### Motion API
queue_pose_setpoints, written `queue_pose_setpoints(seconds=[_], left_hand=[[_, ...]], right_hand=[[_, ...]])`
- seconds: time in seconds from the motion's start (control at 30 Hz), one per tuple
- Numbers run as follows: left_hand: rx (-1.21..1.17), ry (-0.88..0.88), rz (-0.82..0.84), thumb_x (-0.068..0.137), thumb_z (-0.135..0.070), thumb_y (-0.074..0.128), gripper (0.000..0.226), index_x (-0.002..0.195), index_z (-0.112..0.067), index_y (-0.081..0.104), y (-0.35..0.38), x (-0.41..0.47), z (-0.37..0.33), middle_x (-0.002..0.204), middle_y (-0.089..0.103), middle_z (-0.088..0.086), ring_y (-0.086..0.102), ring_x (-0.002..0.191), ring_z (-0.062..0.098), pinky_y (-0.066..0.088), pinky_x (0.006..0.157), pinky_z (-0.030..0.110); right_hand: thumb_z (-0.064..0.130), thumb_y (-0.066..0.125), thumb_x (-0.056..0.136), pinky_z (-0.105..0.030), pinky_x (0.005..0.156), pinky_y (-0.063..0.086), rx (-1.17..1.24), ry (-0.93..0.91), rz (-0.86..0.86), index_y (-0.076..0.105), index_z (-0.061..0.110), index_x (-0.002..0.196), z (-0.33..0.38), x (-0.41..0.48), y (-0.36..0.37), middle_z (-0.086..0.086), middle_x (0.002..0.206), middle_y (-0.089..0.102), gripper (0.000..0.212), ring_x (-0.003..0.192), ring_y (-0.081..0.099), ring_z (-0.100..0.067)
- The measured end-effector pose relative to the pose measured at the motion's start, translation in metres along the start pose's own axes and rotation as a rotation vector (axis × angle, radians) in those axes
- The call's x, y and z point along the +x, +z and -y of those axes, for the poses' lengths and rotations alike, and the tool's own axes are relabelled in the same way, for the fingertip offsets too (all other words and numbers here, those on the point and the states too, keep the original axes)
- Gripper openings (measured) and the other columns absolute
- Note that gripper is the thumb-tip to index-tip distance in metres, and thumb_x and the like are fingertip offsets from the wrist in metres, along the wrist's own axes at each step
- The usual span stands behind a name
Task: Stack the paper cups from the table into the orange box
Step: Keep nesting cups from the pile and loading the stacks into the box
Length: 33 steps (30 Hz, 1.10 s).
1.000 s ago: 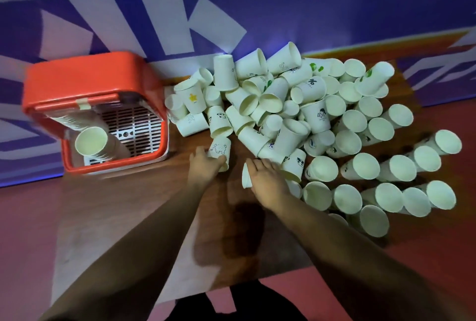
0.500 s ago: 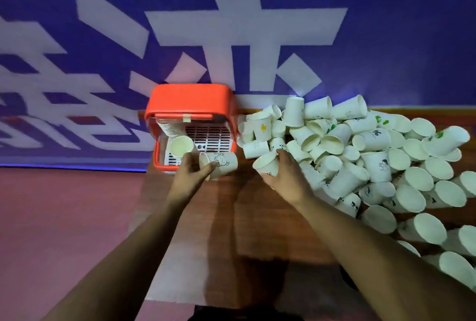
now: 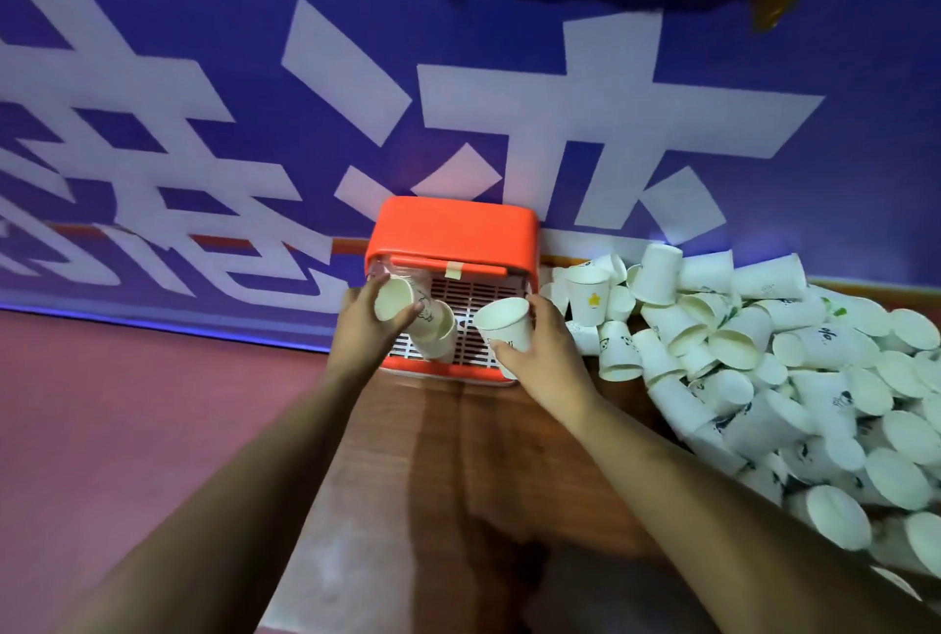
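Left hand [image 3: 364, 323], right hand [image 3: 547, 353] now at orange box [image 3: 453, 226], each round 1 paper cup [image 3: 504, 325]; stack [image 3: 440, 333] inside.

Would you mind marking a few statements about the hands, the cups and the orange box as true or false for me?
1. Each hand holds a paper cup. True: the left hand grips the left-hand cup and the right hand grips the right-hand cup.
2. The left-hand cup is at the open front of the orange box. True.
3. The orange box sits to the right of the cup pile. False: it is on the pile's left.
4. The loose cups stand upright in neat rows. False: they lie jumbled in a heap on the table.
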<state>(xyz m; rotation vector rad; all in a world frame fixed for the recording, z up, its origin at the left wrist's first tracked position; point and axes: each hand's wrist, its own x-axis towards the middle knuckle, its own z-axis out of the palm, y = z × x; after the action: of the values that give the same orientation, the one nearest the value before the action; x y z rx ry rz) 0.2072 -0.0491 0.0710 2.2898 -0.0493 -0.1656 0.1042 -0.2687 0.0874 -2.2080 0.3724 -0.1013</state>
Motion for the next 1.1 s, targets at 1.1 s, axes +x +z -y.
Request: queue_pose_setpoints(seconds=[1.1], left_hand=[[-0.08, 0.119, 0.346, 0.093, -0.043, 0.063, 0.041, 0.133, -0.033, 0.058, 0.015, 0.034, 0.059, 0.132, 0.061, -0.003, 0.061, 0.112, 0.0, 0.047, 0.097, 0.017]], right_hand=[[0.027, 0.073, 0.085, -0.02, 0.081, 0.038, -0.072, 0.07, 0.17, 0.044, 0.022, 0.141, 0.019, 0.044, 0.092, -0.003, 0.131, 0.061, 0.063, 0.117, 0.057, -0.021]])
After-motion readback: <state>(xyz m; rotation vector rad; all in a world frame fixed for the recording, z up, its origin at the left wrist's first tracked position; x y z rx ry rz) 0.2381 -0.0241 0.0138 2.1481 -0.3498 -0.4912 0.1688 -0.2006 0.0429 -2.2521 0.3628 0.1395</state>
